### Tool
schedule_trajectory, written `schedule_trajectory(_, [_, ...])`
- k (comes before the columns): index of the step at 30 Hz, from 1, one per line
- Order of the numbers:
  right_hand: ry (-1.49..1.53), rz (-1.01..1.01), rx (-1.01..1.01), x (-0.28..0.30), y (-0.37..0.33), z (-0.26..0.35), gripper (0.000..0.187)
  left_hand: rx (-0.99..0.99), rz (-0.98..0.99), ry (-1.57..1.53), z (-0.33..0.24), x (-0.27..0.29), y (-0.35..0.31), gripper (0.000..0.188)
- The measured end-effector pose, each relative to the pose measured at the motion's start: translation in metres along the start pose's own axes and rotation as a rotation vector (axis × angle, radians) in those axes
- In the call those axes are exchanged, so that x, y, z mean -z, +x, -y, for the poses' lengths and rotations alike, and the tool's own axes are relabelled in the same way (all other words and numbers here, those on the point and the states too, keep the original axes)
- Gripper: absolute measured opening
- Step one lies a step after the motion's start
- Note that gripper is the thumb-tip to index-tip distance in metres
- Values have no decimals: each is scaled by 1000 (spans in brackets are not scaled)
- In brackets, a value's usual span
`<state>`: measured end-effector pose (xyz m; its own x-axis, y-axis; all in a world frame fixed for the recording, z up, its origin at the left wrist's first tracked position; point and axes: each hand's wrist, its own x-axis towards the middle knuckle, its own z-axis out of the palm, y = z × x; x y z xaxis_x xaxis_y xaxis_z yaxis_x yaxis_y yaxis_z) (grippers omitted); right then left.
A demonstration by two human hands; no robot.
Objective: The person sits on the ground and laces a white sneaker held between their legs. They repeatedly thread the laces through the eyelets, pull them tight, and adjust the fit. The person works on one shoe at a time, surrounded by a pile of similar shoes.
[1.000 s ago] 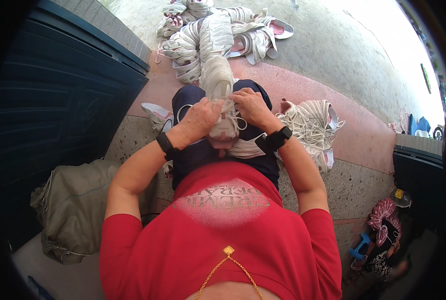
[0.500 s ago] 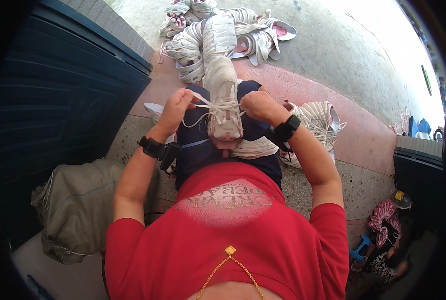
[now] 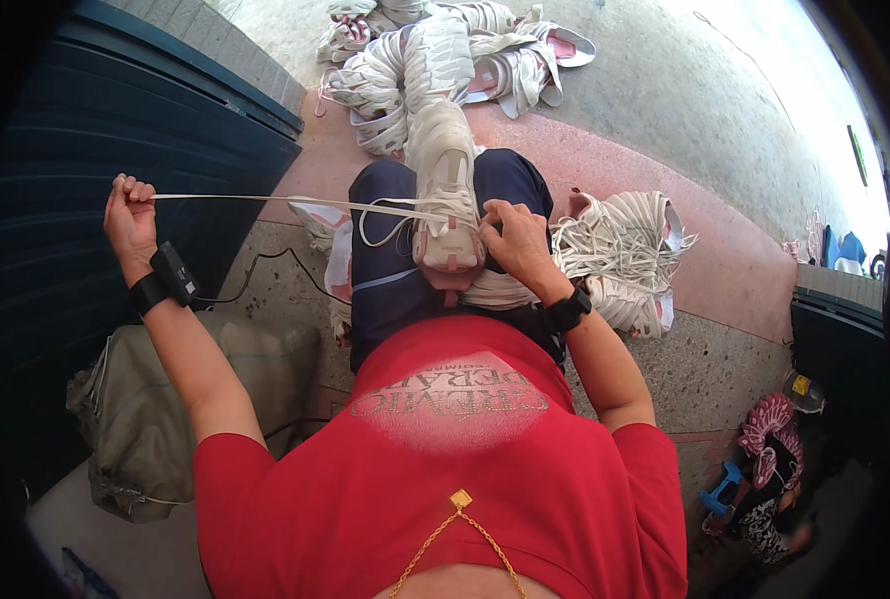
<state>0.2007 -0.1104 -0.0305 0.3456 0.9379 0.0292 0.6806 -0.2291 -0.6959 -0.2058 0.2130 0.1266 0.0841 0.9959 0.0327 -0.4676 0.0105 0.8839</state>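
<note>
Across my lap, between my knees, lies a cream shoe upper [image 3: 452, 170] with pink trim and a pink tab at its near end. My left hand [image 3: 130, 218] is far out to the left, closed on the end of a white shoelace [image 3: 285, 200]. The lace runs taut from there to the crossed laces on the upper, and a loose loop of lace hangs at the upper's left side. My right hand [image 3: 515, 240] is at the upper's right edge, fingers bent together against the laces; what they pinch is hidden.
Stacked cream uppers [image 3: 619, 250] lie right of my knees, and a larger pile [image 3: 435, 60] spreads ahead. A dark blue metal door [image 3: 145, 150] stands at the left, near my left hand. Below it sits a grey-green sack [image 3: 185, 409]. A black cable [image 3: 275, 258] hangs from my left wrist device.
My left hand has swung far out to the left, drawing the shoelace out long and straight. My right hand stays by the upper's right edge, with its fingers turned in toward the laces.
</note>
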Motion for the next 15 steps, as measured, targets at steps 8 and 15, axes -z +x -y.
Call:
schedule_trajectory(8, [-95, 169, -11, 4, 0, 0, 16, 503, 538, 854, 176, -115, -90, 53])
schedule_trajectory(15, [-172, 159, 68, 12, -5, 6, 22, -122, 1138, 1860, 242, -174, -129, 28])
